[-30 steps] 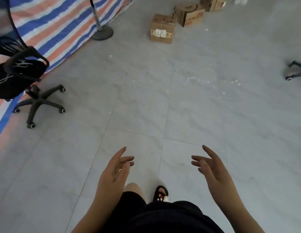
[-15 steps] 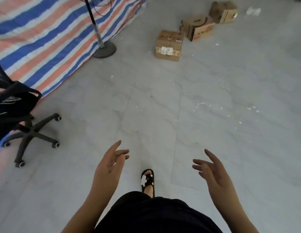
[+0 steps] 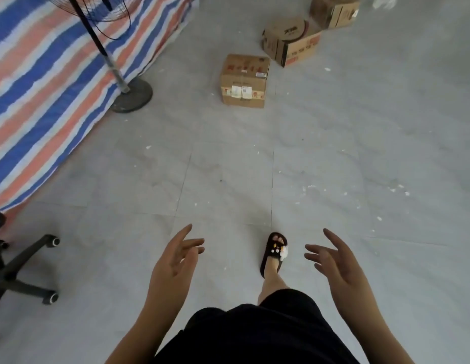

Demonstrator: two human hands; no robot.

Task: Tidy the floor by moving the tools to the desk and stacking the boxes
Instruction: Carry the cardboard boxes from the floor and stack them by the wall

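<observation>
Cardboard is the target: three brown cardboard boxes sit on the grey marble-tiled floor ahead of me. Nearest is the sealed brown box with white shipping labels; beyond it to the right, the open brown box with a round cardboard disc on top; touching that one's far side, the third brown box at the frame's upper edge. No tools and no surface in view.

Step in hand, as I judge it: walking up to the boxes to stack them. My left hand and right hand are held out in front, palms facing each other, fingers apart and relaxed, holding nothing. One foot in a black decorated sandal is forward.

Next move calls for closing the remaining gap, bending, and gripping the labelled box by opposite sides.

Versus half a second ago: boxes sit lower and larger in view, so I am closer. The black fan stand with round base is nearer, the black wheeled office chair further left. Hand posture is unchanged.
</observation>
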